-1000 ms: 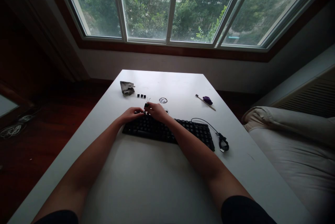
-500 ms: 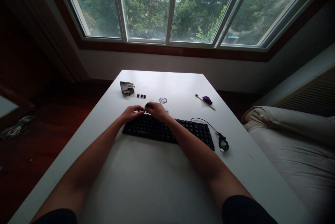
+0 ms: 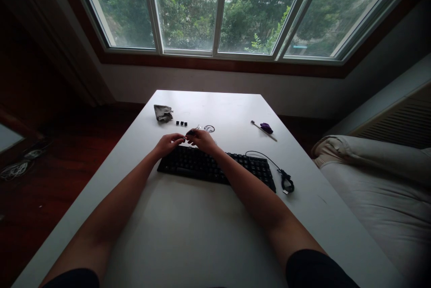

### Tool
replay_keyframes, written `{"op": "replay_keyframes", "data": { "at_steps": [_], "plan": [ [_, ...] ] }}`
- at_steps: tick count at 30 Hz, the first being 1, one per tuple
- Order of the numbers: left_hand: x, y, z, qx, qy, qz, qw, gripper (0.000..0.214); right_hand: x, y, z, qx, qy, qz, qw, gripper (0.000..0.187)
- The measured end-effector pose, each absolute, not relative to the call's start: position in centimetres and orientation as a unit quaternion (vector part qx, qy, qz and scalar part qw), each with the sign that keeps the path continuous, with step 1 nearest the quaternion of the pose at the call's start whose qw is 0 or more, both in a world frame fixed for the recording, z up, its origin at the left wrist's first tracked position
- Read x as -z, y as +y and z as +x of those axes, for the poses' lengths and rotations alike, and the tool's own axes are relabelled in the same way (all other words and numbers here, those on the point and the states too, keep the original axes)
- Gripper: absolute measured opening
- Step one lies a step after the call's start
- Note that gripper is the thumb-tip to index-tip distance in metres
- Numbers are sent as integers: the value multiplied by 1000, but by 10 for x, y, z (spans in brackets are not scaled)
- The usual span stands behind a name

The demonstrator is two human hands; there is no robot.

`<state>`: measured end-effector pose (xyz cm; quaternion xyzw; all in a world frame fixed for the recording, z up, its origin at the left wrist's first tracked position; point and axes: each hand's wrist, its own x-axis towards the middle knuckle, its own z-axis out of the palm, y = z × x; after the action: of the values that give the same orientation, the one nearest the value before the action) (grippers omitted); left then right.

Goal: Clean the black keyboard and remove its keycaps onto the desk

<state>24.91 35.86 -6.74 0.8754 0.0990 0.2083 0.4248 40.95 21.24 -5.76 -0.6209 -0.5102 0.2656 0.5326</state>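
Both hands meet just above the back left part of a black keyboard (image 3: 191, 169). My left hand (image 3: 168, 143) is closed in a pinch on a small dark piece that looks like a keycap (image 3: 183, 140). Beside it, my right hand (image 3: 203, 141) is closed around a small black-handled keycap puller (image 3: 191, 132), whose thin wire ends (image 3: 199, 127) stick out past the fingers. Three loose black keycaps (image 3: 182, 123) lie in a row beyond my left hand. Behind my right hand rests a thin ring-shaped object (image 3: 209, 128), too small to name.
A crumpled grey cloth (image 3: 163, 113) is at the white table's (image 3: 188, 234) far left. Toward the right lie a toothbrush (image 3: 269, 135) and a purple bundle (image 3: 266, 128). The keyboard's cable (image 3: 287, 182) is coiled by its right end. A pale couch (image 3: 367, 180) stands right of the table.
My hands have lifted slightly away from the keyboard's back edge. The puller in my right hand has turned, and its wire ends now point farther right.
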Motion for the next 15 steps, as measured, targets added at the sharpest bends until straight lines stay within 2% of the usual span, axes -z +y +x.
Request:
{"op": "replay_keyframes", "data": {
  "at_steps": [8,15],
  "plan": [
    [63,357,249,-228,96,897,366,33,53,208,409,-306,-505,-590,550,27],
    [60,354,249,-200,76,879,427,36,54,209,408,-312,-506,-572,565,29]
  ]
}}
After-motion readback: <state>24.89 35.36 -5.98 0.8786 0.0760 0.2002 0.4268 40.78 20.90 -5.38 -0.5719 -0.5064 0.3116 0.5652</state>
